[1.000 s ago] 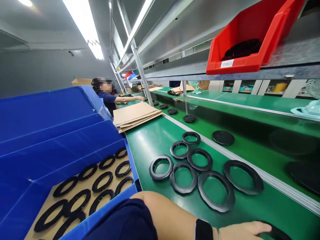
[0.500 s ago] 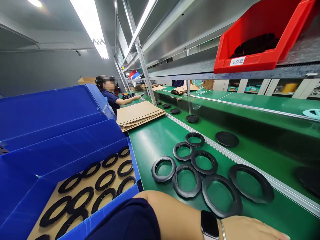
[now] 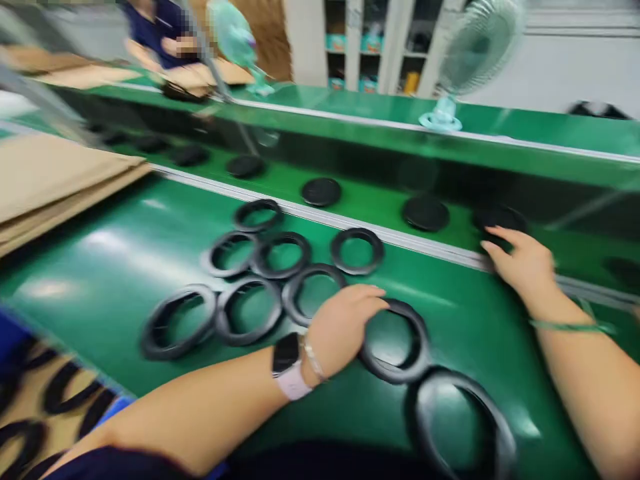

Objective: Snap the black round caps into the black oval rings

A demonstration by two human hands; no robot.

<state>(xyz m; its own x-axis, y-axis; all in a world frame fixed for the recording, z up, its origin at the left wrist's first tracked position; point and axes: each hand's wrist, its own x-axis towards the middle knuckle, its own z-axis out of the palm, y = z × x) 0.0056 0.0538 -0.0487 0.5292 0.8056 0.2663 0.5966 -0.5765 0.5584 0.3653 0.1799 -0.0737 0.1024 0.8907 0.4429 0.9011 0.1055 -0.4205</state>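
Note:
My left hand, with a watch and bracelet at the wrist, has its bent fingers on the upper left rim of a black ring on the green table. Part of that rim is hidden under the hand. My right hand reaches over the metal rail to a black disc on the green conveyor. Its thumb and forefinger are apart at the disc's near edge. More black rings lie to the left of my left hand, some touching. Nearest me lies another ring, partly blurred.
Several black discs sit along the conveyor behind the rail. Cardboard sheets are stacked at left, above a blue box with rings. Two fans stand on the far ledge. Another person is at the back left.
The view has swung right and down. My right hand has come into view at the conveyor disc. My left hand now rests at a ring, with the blue box mostly out of view.

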